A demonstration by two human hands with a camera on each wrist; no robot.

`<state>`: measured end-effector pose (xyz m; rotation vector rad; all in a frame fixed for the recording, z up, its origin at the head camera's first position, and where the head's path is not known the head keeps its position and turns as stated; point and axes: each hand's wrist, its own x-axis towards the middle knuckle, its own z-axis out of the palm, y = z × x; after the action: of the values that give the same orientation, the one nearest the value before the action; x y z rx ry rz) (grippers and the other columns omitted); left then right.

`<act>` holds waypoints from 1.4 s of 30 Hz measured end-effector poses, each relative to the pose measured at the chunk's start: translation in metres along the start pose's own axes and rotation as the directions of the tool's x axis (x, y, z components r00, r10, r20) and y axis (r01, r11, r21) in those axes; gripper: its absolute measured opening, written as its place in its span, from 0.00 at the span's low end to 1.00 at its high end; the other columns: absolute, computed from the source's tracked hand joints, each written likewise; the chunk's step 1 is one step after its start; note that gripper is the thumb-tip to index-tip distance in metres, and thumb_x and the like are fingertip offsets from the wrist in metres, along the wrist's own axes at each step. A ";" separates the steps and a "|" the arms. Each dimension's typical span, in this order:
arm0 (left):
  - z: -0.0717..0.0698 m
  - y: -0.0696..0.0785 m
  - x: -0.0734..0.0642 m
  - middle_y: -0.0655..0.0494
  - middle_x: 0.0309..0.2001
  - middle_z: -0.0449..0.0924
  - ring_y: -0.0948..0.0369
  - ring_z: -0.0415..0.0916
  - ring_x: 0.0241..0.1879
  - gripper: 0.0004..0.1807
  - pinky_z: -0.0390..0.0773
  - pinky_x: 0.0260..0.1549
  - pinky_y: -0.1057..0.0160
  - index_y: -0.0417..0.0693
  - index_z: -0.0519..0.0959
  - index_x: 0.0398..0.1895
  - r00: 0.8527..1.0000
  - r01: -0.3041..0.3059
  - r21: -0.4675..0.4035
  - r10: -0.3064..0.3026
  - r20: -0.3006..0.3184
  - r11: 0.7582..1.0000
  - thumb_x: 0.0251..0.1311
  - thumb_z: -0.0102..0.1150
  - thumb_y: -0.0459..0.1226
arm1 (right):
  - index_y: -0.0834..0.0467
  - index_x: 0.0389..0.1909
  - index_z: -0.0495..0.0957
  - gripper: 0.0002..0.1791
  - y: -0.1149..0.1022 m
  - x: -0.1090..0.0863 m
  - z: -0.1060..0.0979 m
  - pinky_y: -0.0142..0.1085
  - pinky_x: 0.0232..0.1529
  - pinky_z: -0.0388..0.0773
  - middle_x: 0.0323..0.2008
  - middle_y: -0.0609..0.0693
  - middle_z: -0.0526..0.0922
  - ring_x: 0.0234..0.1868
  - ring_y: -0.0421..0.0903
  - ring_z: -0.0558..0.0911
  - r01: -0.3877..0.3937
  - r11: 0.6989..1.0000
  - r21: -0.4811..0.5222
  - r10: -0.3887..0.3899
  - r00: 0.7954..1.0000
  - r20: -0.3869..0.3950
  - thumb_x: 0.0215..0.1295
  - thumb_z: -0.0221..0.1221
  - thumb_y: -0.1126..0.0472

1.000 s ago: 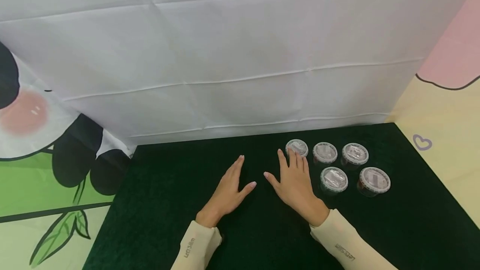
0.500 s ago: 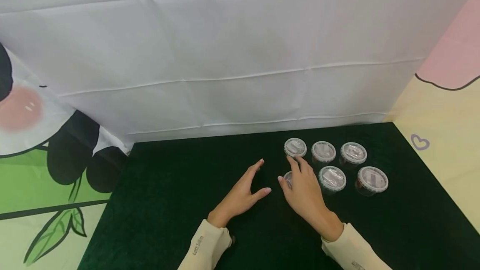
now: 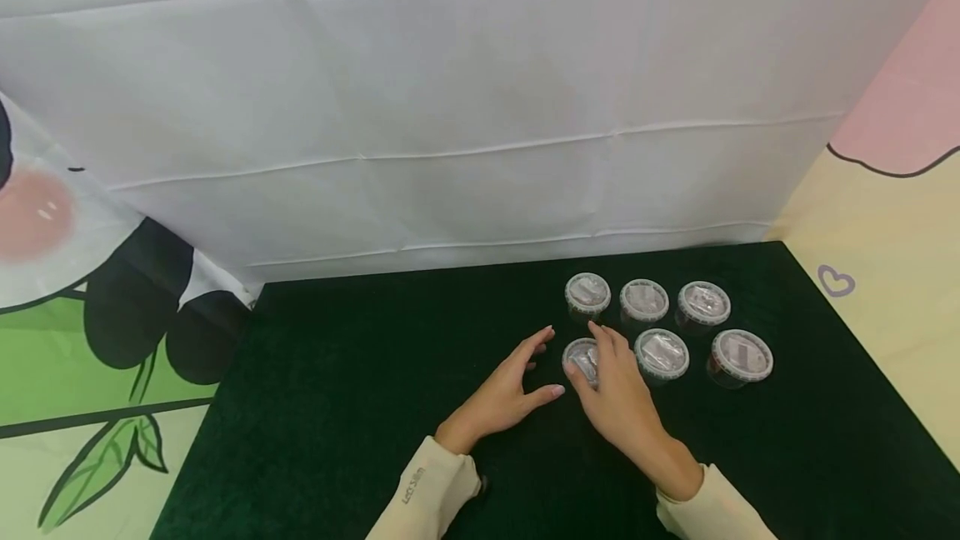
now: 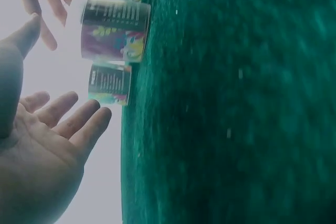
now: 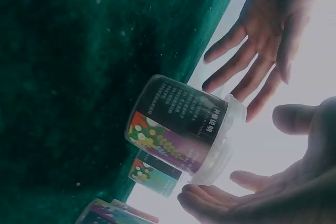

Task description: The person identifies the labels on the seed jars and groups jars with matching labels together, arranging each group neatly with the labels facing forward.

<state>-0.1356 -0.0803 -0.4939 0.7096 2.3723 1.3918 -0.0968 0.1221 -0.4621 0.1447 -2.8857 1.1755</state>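
Left hand [image 3: 504, 398] over the dark green table [image 3: 360, 423], left of the front-left tub [image 3: 578, 354]; grip wide and empty, thumb and fingers well parted. Right hand [image 3: 624, 407] partly over that tub, fingers lightly bent; grip loose, thumb clear of the lid in the right wrist view, fingertips close by the rim, contact hard to tell. Tub upright on the table, lid on, purple-and-dark label. Front-middle tub [image 3: 662, 354] and front-right tub [image 3: 741, 356] to its right; back row of tubs [image 3: 643, 300] behind, three lidded
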 end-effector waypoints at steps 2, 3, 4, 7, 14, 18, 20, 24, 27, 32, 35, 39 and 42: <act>0.003 -0.001 0.002 0.52 0.83 0.56 0.52 0.59 0.80 0.44 0.67 0.75 0.51 0.50 0.51 0.85 1.000 -0.010 -0.009 0.010 0.008 1.000 0.74 0.64 0.42 | 0.65 0.80 0.56 0.39 0.001 -0.002 -0.001 0.71 0.69 0.67 0.77 0.72 0.58 0.76 0.72 0.62 -0.002 1.000 0.018 0.002 1.000 0.004 0.77 0.62 0.57; 0.004 -0.001 0.003 0.51 0.83 0.56 0.51 0.60 0.79 0.44 0.68 0.75 0.51 0.49 0.51 0.85 1.000 -0.015 -0.012 0.016 0.011 1.000 0.75 0.64 0.42 | 0.66 0.80 0.56 0.39 0.002 -0.003 -0.001 0.70 0.70 0.66 0.77 0.72 0.58 0.77 0.72 0.62 -0.003 1.000 0.028 0.003 1.000 0.008 0.77 0.62 0.57; 0.005 -0.002 0.004 0.50 0.83 0.56 0.50 0.60 0.79 0.44 0.69 0.74 0.51 0.48 0.51 0.85 1.000 -0.021 -0.016 0.021 0.013 1.000 0.75 0.63 0.42 | 0.66 0.80 0.55 0.39 0.003 -0.004 -0.002 0.70 0.71 0.65 0.77 0.72 0.58 0.77 0.71 0.62 -0.008 0.999 0.037 0.008 1.000 0.016 0.77 0.62 0.58; 0.008 -0.008 0.007 0.47 0.83 0.57 0.47 0.62 0.78 0.43 0.72 0.72 0.50 0.46 0.51 0.85 0.998 -0.054 -0.025 0.055 0.022 0.998 0.75 0.63 0.43 | 0.67 0.81 0.53 0.40 0.005 -0.005 -0.003 0.69 0.72 0.63 0.77 0.72 0.57 0.77 0.72 0.61 -0.033 0.998 0.058 0.029 0.998 0.053 0.77 0.61 0.58; 0.026 -0.049 0.022 0.54 0.83 0.56 0.51 0.64 0.78 0.43 0.76 0.69 0.56 0.59 0.51 0.86 0.995 -0.089 -0.090 0.092 0.032 0.992 0.76 0.61 0.49 | 0.69 0.81 0.48 0.43 0.016 -0.005 -0.005 0.68 0.74 0.61 0.78 0.74 0.53 0.78 0.73 0.59 -0.097 0.990 0.107 0.080 0.984 0.158 0.77 0.61 0.58; 0.035 -0.063 0.028 0.61 0.83 0.55 0.57 0.64 0.77 0.42 0.75 0.68 0.62 0.69 0.50 0.85 0.997 -0.064 -0.107 0.069 0.037 0.992 0.75 0.61 0.50 | 0.70 0.80 0.47 0.43 0.020 -0.005 -0.005 0.68 0.74 0.61 0.78 0.75 0.53 0.77 0.73 0.60 -0.097 0.987 0.129 0.074 0.982 0.176 0.77 0.60 0.58; 0.037 -0.063 0.028 0.62 0.83 0.56 0.58 0.65 0.76 0.41 0.75 0.68 0.63 0.70 0.51 0.85 0.997 -0.060 -0.110 0.064 0.040 0.992 0.76 0.60 0.49 | 0.71 0.80 0.48 0.43 0.023 -0.006 -0.005 0.68 0.74 0.61 0.77 0.76 0.54 0.77 0.74 0.60 -0.083 0.986 0.142 0.059 0.984 0.165 0.77 0.61 0.59; 0.038 -0.055 0.026 0.55 0.81 0.59 0.54 0.66 0.76 0.39 0.76 0.67 0.60 0.62 0.54 0.85 0.996 -0.079 -0.074 0.083 0.039 0.994 0.77 0.59 0.45 | 0.72 0.77 0.51 0.41 0.031 -0.006 0.000 0.67 0.72 0.65 0.74 0.78 0.59 0.74 0.75 0.64 -0.029 0.988 0.152 0.013 0.994 0.105 0.75 0.62 0.60; 0.039 -0.054 0.027 0.54 0.80 0.61 0.55 0.67 0.75 0.37 0.77 0.66 0.61 0.61 0.55 0.84 0.997 -0.072 -0.075 0.075 0.033 0.995 0.78 0.58 0.44 | 0.73 0.76 0.52 0.40 0.033 -0.006 0.002 0.67 0.68 0.70 0.72 0.78 0.61 0.72 0.75 0.68 -0.023 0.986 0.163 0.009 0.996 0.085 0.75 0.63 0.61; 0.042 -0.064 0.030 0.60 0.79 0.63 0.60 0.68 0.73 0.34 0.77 0.64 0.64 0.67 0.57 0.83 0.998 -0.053 -0.112 0.056 0.023 0.992 0.79 0.56 0.47 | 0.71 0.76 0.52 0.39 0.033 -0.006 -0.002 0.63 0.65 0.76 0.73 0.77 0.63 0.70 0.72 0.71 -0.074 0.972 0.221 0.047 0.991 0.127 0.75 0.63 0.63; 0.039 -0.061 0.027 0.58 0.78 0.65 0.59 0.69 0.72 0.32 0.79 0.63 0.62 0.63 0.59 0.82 0.998 -0.069 -0.119 0.070 0.002 0.990 0.80 0.54 0.48 | 0.70 0.76 0.53 0.40 0.039 -0.005 0.002 0.59 0.61 0.80 0.70 0.77 0.65 0.67 0.71 0.74 -0.042 0.972 0.229 0.014 0.993 0.120 0.74 0.64 0.61; 0.027 -0.039 0.015 0.51 0.76 0.67 0.55 0.71 0.69 0.28 0.79 0.62 0.58 0.54 0.62 0.80 0.998 -0.067 -0.123 0.066 -0.013 0.990 0.82 0.51 0.47 | 0.69 0.75 0.55 0.39 0.042 -0.004 0.004 0.56 0.61 0.81 0.67 0.76 0.68 0.66 0.69 0.76 0.003 0.970 0.244 -0.032 0.993 0.111 0.74 0.64 0.59; 0.016 -0.016 0.005 0.49 0.74 0.69 0.52 0.72 0.68 0.26 0.78 0.62 0.58 0.50 0.64 0.78 0.999 -0.033 -0.142 0.030 -0.025 0.989 0.82 0.51 0.42 | 0.68 0.75 0.56 0.36 0.030 -0.006 -0.001 0.58 0.65 0.78 0.67 0.73 0.70 0.67 0.67 0.75 -0.015 0.961 0.278 -0.024 0.990 0.136 0.76 0.63 0.61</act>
<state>-0.1362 -0.0724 -0.5157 0.6985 2.2599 1.5717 -0.0941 0.1447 -0.4827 0.2466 -2.8125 1.6289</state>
